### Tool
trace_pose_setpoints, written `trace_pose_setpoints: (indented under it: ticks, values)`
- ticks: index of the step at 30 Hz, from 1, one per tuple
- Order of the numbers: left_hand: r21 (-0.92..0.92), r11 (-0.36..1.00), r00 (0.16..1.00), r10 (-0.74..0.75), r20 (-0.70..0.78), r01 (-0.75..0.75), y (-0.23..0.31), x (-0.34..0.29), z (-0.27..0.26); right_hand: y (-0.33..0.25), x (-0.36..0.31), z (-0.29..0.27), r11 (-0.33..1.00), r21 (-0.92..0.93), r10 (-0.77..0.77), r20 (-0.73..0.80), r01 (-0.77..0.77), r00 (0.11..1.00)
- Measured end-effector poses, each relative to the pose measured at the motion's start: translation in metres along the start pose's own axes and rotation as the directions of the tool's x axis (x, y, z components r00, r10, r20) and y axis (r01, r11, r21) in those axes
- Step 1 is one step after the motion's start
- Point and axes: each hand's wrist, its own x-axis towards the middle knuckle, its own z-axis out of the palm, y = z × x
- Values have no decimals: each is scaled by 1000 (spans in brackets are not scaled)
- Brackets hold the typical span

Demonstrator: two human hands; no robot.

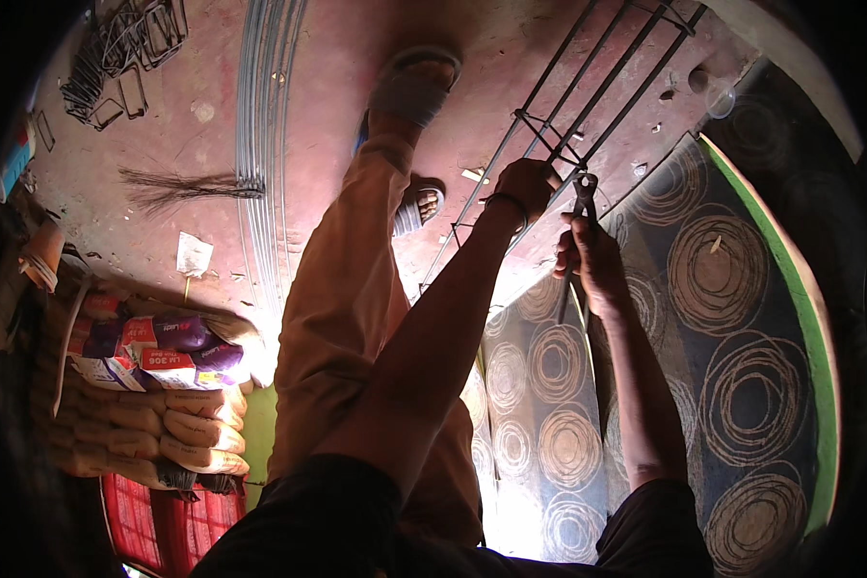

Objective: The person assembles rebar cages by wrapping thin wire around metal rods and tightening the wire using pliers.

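Observation:
A long cage of dark steel reinforcing bars [638, 91], joined by bent square stirrups, slants from the upper right toward the middle of the floor. My left hand [525, 190] is closed on the cage beside one of its stirrups, a dark band round the wrist. In my right hand [595, 252] is a pair of pincers [585, 197], its handles inside my curled fingers. The jaws sit against or very close to the corner where bar and stirrup cross. Any tie wire at that joint is too small to make out.
A bundle of thin wire [188, 185] lies near several long grey rods [263, 106] on the reddish floor. Loose stirrups [116, 63] are heaped at upper left. Stacked sacks [202, 427] stand at lower left. Circle-patterned fabric [568, 446] borders the right. My sandalled feet [412, 91] stand near the cage.

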Motion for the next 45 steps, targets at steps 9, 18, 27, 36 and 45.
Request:
trace_pose_setpoints:
  ticks: [9,18,27,36,45]
  values:
    - [-312,948,997,-72,-7,66,-14,9,1,21,31,-6,914,397,-83,383,-83,920]
    - [-253,951,981,-191,-39,175,0,3,2,-39,-5,-38,943,-332,95,178,-31,980]
    - [-264,943,971,-229,-69,204,16,-6,-11,-39,-3,-71,-120,-905,-735,357,407,576]
    - [-267,939,975,-221,7,215,15,-4,-12,-10,1,-74,654,-691,-272,165,308,948]
    - [-310,936,804,-50,-592,-170,80,-106,41,-62,3,-88,887,-459,141,168,-49,976]
